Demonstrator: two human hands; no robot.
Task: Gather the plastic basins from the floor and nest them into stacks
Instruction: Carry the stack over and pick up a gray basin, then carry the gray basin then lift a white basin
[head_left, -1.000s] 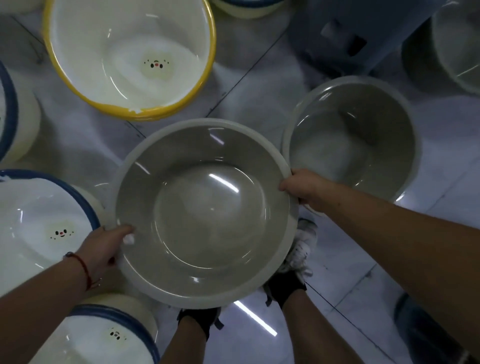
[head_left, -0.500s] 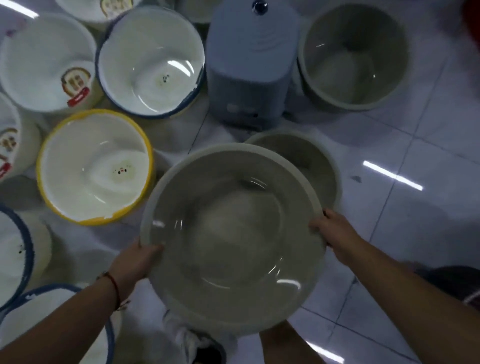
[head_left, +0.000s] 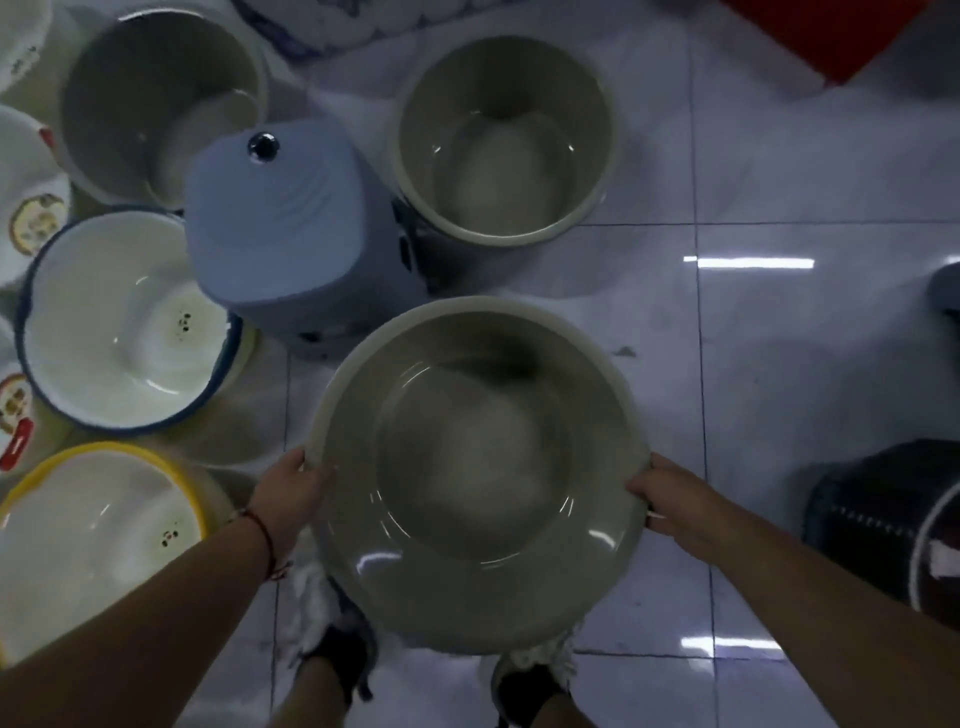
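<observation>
A big grey basin (head_left: 475, 478) is held up in the air, over the person's feet and the shiny white tile floor (head_left: 779, 364). The left hand (head_left: 291, 493) grips its rim on the left side, with the thumb over the edge. The right hand (head_left: 662, 499) grips the rim on the right side the same way. Both hands are curled round the rim.

Just past the basin stands a light blue bin (head_left: 291, 234) with a small shiny knob on its lid. Beside the bin, further away, sits a deep grey stack of basins (head_left: 506, 140); it looks like more than one, but the blur makes it hard to be sure. Another grey basin (head_left: 156, 98) sits at the top left. Left of the bin is a white basin with a blue rim (head_left: 119, 322), and near the left arm a white basin with a yellow rim (head_left: 98, 540).
</observation>
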